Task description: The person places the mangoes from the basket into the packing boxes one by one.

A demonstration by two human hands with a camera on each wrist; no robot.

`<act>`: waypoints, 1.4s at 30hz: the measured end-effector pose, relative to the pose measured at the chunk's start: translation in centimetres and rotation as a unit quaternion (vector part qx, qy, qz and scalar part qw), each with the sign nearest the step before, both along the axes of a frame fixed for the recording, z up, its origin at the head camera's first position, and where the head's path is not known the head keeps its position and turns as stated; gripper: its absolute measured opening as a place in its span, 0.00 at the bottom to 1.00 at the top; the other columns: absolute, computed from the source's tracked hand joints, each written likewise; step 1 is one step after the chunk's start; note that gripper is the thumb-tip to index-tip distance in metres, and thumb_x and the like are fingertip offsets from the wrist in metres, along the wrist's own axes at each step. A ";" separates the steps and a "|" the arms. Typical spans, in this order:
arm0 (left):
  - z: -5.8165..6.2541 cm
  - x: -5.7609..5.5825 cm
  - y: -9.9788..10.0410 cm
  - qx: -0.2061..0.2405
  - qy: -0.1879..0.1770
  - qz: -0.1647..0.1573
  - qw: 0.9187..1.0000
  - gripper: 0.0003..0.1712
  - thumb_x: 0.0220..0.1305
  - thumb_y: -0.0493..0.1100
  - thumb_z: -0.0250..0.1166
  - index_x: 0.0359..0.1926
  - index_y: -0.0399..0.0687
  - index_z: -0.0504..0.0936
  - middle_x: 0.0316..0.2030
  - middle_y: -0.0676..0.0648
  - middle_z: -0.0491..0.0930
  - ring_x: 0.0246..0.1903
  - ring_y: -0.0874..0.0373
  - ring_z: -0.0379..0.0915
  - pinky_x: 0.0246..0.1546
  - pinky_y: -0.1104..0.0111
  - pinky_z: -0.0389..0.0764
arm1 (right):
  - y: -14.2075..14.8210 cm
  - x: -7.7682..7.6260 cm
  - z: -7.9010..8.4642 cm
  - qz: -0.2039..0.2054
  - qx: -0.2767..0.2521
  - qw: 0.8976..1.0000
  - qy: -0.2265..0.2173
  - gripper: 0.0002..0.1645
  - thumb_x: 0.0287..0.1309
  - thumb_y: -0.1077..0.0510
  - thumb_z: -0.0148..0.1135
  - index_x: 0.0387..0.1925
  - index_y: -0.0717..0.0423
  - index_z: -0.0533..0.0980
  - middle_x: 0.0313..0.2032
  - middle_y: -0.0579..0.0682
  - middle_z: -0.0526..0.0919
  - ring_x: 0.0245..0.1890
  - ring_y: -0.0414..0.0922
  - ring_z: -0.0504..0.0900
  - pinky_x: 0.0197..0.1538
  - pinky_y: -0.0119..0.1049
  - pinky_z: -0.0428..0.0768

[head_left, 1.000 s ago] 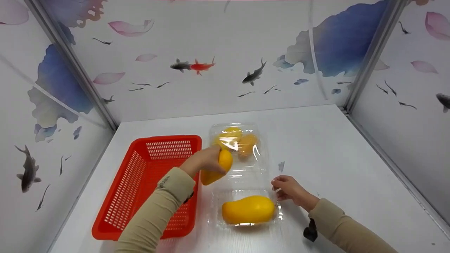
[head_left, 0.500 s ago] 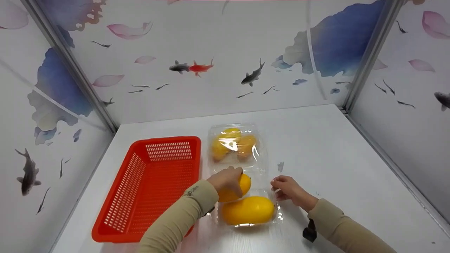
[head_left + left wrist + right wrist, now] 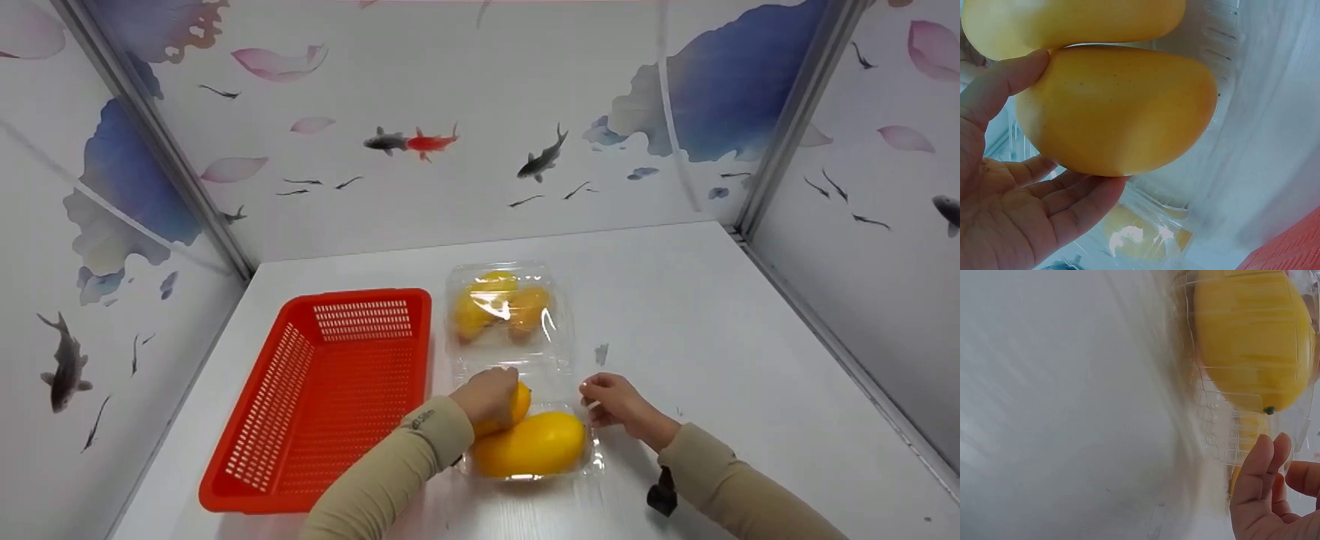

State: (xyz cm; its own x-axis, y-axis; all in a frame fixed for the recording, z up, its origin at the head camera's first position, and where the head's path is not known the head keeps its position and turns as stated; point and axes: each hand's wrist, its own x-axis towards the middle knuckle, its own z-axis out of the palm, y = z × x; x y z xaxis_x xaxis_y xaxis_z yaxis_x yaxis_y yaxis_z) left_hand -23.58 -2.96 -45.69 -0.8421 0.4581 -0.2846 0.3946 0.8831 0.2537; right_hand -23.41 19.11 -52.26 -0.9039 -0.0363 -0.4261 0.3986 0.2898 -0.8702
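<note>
My left hand (image 3: pixel 487 397) grips a yellow mango (image 3: pixel 1117 112), thumb on one side and fingers on the other. This mango lies right against a larger, longer mango (image 3: pixel 544 446) in a clear plastic container (image 3: pixel 598 463). At the container's right side, my right hand (image 3: pixel 619 405) pinches its thin clear edge between thumb and fingers, as the right wrist view shows. The larger mango's dark green stem end (image 3: pixel 1269 410) sits near those fingertips. In the head view, the left hand covers much of the mango it holds.
A red plastic basket (image 3: pixel 418 360) with slotted sides stands to the left, nothing in it. Behind the front container, a clear plastic box (image 3: pixel 551 341) covers several yellow fruits (image 3: pixel 529 307). White patterned walls (image 3: pixel 480 195) enclose the white table (image 3: pixel 675 300) at the back and sides.
My left hand has carried the mango from beside the basket rightward and down into the front container, against the larger mango, which has tilted slightly. My right hand has stayed at the container's edge.
</note>
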 end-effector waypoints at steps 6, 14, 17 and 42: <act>-0.7 0.4 -0.3 0.019 -0.007 0.010 1.000 0.12 0.47 0.37 0.63 0.35 0.43 0.73 0.26 0.48 0.70 0.25 0.53 0.66 0.30 0.66 0.71 | 0.1 0.2 -0.1 0.001 -0.006 1.000 0.008 0.13 0.62 0.56 0.52 0.42 0.64 0.69 0.31 0.54 0.74 0.21 0.43 0.72 0.28 0.31 0.79; -1.2 1.2 0.0 0.023 -0.015 0.060 0.998 0.25 0.46 0.37 0.66 0.49 0.42 0.74 0.36 0.42 0.67 0.36 0.48 0.62 0.38 0.59 0.69 | 0.1 0.0 0.1 0.005 -0.005 1.000 0.006 0.14 0.62 0.56 0.52 0.43 0.64 0.69 0.30 0.52 0.74 0.20 0.42 0.72 0.28 0.31 0.79; -1.5 1.6 -0.1 0.032 -0.005 0.074 0.997 0.30 0.48 0.38 0.65 0.56 0.43 0.71 0.41 0.38 0.66 0.39 0.46 0.62 0.41 0.57 0.69 | 0.2 0.0 0.1 0.007 -0.003 1.000 0.007 0.15 0.62 0.56 0.52 0.43 0.65 0.69 0.30 0.53 0.74 0.20 0.43 0.72 0.29 0.31 0.79; -3.5 7.5 -3.6 0.214 -0.007 0.202 0.956 0.24 0.65 0.35 0.49 0.59 0.27 0.61 0.47 0.30 0.75 0.48 0.39 0.73 0.49 0.49 0.72 | 4.6 -0.6 0.7 0.028 0.022 0.999 0.003 0.18 0.63 0.55 0.51 0.46 0.68 0.67 0.32 0.54 0.75 0.21 0.41 0.73 0.30 0.31 0.79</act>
